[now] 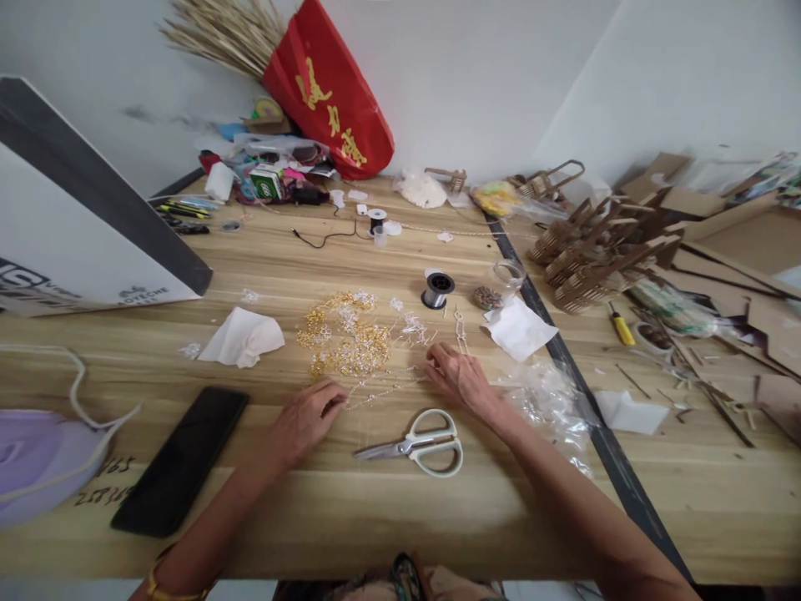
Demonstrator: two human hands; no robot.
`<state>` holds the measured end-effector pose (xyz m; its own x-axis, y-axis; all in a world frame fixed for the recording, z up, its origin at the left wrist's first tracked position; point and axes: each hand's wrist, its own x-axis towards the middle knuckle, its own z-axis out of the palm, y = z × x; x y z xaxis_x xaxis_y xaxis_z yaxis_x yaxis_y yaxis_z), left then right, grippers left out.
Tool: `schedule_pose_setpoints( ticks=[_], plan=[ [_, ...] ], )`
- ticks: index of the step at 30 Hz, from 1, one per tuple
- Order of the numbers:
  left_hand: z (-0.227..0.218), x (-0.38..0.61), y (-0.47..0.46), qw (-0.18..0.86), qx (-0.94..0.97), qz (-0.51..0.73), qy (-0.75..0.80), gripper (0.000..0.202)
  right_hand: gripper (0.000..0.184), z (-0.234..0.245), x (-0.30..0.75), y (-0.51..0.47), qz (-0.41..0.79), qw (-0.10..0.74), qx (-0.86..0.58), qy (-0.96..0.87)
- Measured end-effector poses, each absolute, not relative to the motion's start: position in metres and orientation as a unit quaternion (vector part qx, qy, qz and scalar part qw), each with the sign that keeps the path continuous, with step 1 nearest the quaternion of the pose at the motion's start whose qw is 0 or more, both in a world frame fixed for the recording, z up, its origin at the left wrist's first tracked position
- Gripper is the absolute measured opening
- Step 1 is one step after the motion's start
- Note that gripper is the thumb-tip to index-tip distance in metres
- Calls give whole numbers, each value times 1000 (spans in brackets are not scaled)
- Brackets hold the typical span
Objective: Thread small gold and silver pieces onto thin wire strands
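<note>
A thin beaded chain (375,396) lies in a loop on the wooden table, spanning the space between my hands. At its left end, my left hand (311,419) has thumb and fingertips pinched together on it. My right hand (461,382) rests on the table with curled fingers closed at the chain's right end. Just beyond the chain is a pile of gold and clear beads (350,338), with small clear pieces (413,328) to its right. White-handled scissors (416,446) lie in front of my hands. A short beaded strand (460,330) sits beyond my right hand.
A wire spool (437,289), a tipped jar of brown beads (488,297) and white paper (521,328) stand behind my right hand. Clear plastic bags (551,405) lie beside my right forearm. On the left are a black phone (181,463) and a crumpled tissue (243,338).
</note>
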<state>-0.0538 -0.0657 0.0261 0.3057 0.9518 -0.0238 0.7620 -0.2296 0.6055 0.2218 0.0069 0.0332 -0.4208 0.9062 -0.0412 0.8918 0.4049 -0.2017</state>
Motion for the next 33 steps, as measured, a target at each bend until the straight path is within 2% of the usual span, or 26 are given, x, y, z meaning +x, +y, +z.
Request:
schedule_pose_setpoints(
  ticks=[8, 15, 20, 33],
  plan=[
    [30, -60, -60, 241, 756, 160, 587, 19, 14, 50, 168, -23, 113, 29, -377, -919],
    [32, -53, -58, 253, 779, 143, 555, 20, 15, 31, 138, -31, 89, 44, -291, -951],
    [28, -53, -60, 235, 790, 141, 549, 20, 15, 27, 141, -31, 89, 49, -292, -951],
    [33, -48, -70, 236, 800, 115, 539, 21, 14, 28, 148, -35, 73, -20, -305, -949]
  ],
)
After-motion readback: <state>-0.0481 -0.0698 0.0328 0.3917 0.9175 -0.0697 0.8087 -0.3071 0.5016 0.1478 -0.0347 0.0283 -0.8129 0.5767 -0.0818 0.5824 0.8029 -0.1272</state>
